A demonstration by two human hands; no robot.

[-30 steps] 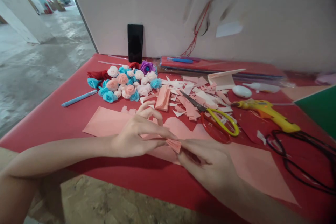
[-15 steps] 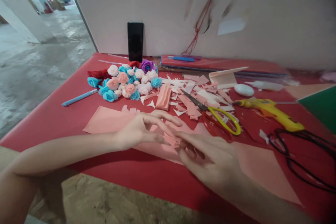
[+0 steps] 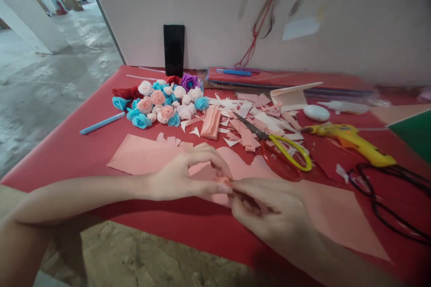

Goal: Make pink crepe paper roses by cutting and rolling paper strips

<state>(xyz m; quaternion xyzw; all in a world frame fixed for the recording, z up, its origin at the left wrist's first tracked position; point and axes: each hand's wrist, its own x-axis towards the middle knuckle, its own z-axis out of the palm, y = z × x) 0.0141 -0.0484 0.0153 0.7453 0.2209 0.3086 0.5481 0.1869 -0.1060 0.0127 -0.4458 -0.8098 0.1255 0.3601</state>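
Observation:
My left hand and my right hand meet low over the front of the red table. Between their fingertips they pinch a small folded piece of pink crepe paper, most of it hidden by fingers. Under the hands lies a large pink paper sheet with a cut edge. Yellow-handled scissors lie just beyond my right hand, blades pointing away to the left.
A pile of paper roses in pink, white, blue and purple sits at the back left, near a blue pen. Paper scraps, a folded pink strip, a yellow glue gun with black cord and a black phone against the wall surround the work.
My left fingers spread open half a second ago and have now curled back onto the pink piece. Both hands stay in the same spot, turning the paper between them.

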